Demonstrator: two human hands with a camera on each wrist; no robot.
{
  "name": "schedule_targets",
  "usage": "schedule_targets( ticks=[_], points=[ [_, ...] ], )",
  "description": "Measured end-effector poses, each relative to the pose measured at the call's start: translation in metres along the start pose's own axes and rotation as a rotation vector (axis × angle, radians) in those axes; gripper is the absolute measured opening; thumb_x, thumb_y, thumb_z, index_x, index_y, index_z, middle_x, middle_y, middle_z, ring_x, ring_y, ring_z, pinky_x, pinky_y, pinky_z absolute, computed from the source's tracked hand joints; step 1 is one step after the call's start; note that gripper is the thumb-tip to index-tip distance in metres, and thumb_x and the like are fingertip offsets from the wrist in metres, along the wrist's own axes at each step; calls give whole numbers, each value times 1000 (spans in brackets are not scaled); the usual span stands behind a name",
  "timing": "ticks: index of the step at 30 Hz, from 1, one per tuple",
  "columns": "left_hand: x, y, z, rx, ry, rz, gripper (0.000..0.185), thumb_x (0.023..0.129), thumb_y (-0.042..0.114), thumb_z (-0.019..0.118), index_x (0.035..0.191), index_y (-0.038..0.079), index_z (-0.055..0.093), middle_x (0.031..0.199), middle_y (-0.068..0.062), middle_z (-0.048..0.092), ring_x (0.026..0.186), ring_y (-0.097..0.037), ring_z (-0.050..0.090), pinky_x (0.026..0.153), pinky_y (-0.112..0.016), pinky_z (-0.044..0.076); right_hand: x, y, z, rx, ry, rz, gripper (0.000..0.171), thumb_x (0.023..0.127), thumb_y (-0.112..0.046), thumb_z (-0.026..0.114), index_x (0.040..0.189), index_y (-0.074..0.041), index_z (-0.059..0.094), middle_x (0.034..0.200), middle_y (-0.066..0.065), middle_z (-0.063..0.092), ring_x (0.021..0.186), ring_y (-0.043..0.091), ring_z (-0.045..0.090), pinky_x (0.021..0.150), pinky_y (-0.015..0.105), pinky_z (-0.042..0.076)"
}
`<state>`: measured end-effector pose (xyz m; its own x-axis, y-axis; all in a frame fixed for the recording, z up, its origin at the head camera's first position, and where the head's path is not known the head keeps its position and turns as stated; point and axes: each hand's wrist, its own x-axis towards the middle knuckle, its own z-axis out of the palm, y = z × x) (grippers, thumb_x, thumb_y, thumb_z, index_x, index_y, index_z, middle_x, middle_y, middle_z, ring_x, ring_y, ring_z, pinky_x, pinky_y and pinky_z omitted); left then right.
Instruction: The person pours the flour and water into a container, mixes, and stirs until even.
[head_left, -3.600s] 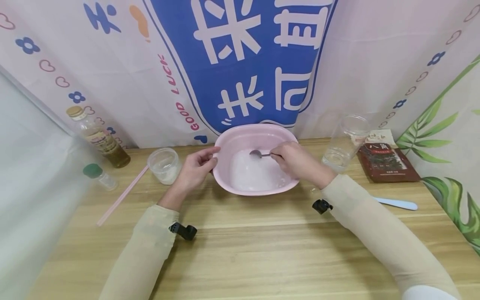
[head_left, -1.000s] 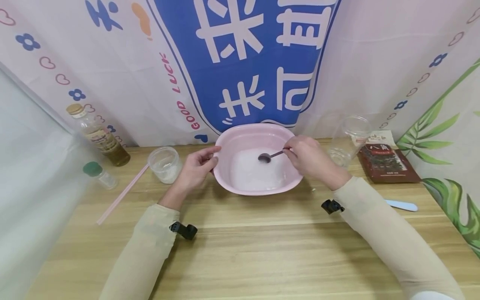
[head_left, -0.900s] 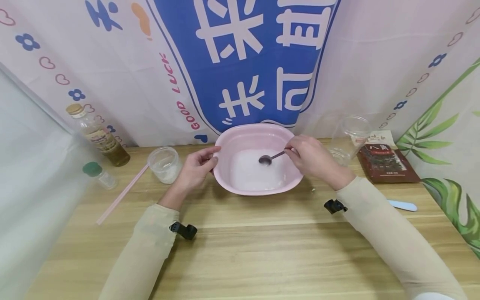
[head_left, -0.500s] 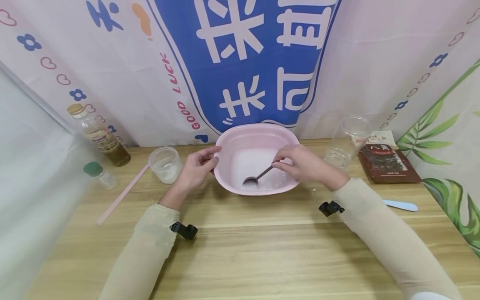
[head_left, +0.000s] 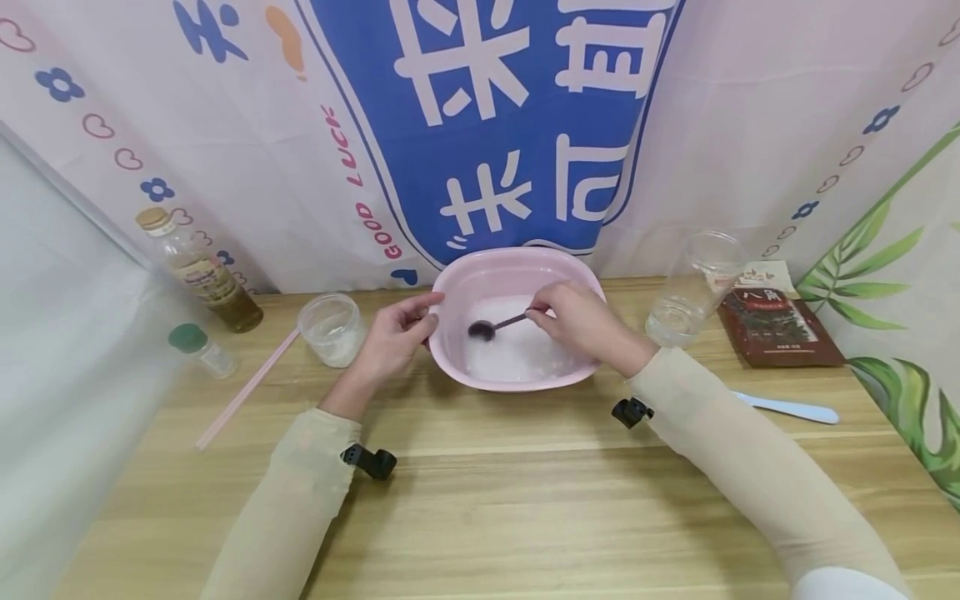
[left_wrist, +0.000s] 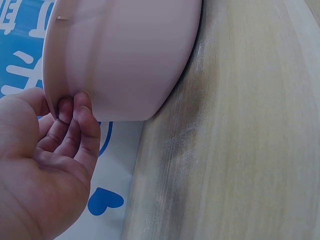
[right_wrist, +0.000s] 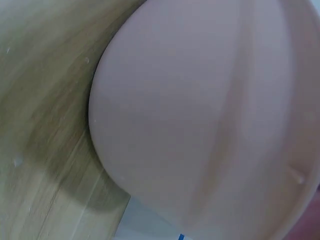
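Note:
A pink plastic basin [head_left: 517, 384] stands at the back of the wooden table, with a white, wet-looking layer [head_left: 517, 354] in its bottom. My left hand [head_left: 392, 337] holds its left rim; in the left wrist view the thumb is on one side of the rim and curled fingers [left_wrist: 87, 127] on the other. My right hand [head_left: 581, 321] reaches over the right rim and pinches the handle of a dark metal spoon [head_left: 482, 331]. The spoon's bowl lies low inside the basin, toward the left wall. The right wrist view is filled mostly by the basin's outer wall [right_wrist: 165, 105].
Left of the basin stand a clear tub [head_left: 330, 332] of white powder, pink chopsticks [head_left: 247, 387], a green-capped jar [head_left: 198, 348] and an oil bottle [head_left: 206, 279]. To the right are a clear tall cup [head_left: 686, 287], a dark red packet [head_left: 780, 327] and a light blue knife-like utensil [head_left: 795, 410].
My right hand has moved the spoon around inside the basin, lately from near the front wall to the left side. The left hand stays on the rim.

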<state>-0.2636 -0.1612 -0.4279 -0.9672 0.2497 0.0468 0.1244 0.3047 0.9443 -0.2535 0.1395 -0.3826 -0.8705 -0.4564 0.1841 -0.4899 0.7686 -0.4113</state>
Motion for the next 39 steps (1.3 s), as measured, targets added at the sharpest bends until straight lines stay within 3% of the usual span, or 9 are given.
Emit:
schedule_targets(
  ticks=[5,10,13,17,21,28,35,39],
  points=[
    [0,1,0,22,-1,-17,44,108,11,59,151,1,60,112,-23,68,79,-10,68,79,-34,67,0,7,-4,-73,18,87,18,104,-12,69,108,2,80,105,16,81,102,31,75,100,46,61],
    [0,1,0,37,1,-14,44,108,11,59,150,1,61,111,-23,69,79,-11,68,78,-33,66,-2,14,-7,-119,103,83,15,101,-8,71,105,3,81,102,18,80,96,33,75,91,47,63],
    [0,0,-1,36,7,-1,43,108,10,59,150,0,61,109,-23,69,78,-9,67,76,-30,65,-2,15,-7,-104,111,72,16,101,-8,72,106,2,82,105,18,82,100,34,77,93,47,64],
    [1,-1,-1,36,8,1,43,108,10,60,150,0,61,108,-21,68,79,-9,67,77,-31,65,1,13,-5,-5,37,65,19,103,-12,72,113,0,83,113,16,82,111,33,77,104,48,62],
    [1,-1,0,44,8,-5,44,107,11,60,150,1,61,107,-20,68,80,-10,67,77,-29,65,4,11,0,92,-49,-1,20,104,-10,71,117,1,81,116,17,81,117,34,77,108,47,60],
    [0,0,1,30,6,-12,44,107,10,60,150,1,61,108,-20,68,80,-10,67,74,-22,62,0,9,2,120,-130,-164,20,104,-8,70,117,0,82,114,13,82,113,31,77,105,46,61],
    [-1,3,0,33,6,-2,44,107,11,60,150,1,61,107,-19,68,80,-10,68,80,-34,66,-13,10,-12,129,-154,-274,14,103,-5,69,108,-3,82,104,11,81,102,26,76,99,46,62],
    [-1,3,1,36,7,-8,43,108,12,60,150,2,62,108,-20,68,80,-11,68,80,-36,67,-22,15,-19,80,-143,-277,12,103,-6,70,102,-4,81,98,7,79,96,23,73,95,46,62]
  ],
)
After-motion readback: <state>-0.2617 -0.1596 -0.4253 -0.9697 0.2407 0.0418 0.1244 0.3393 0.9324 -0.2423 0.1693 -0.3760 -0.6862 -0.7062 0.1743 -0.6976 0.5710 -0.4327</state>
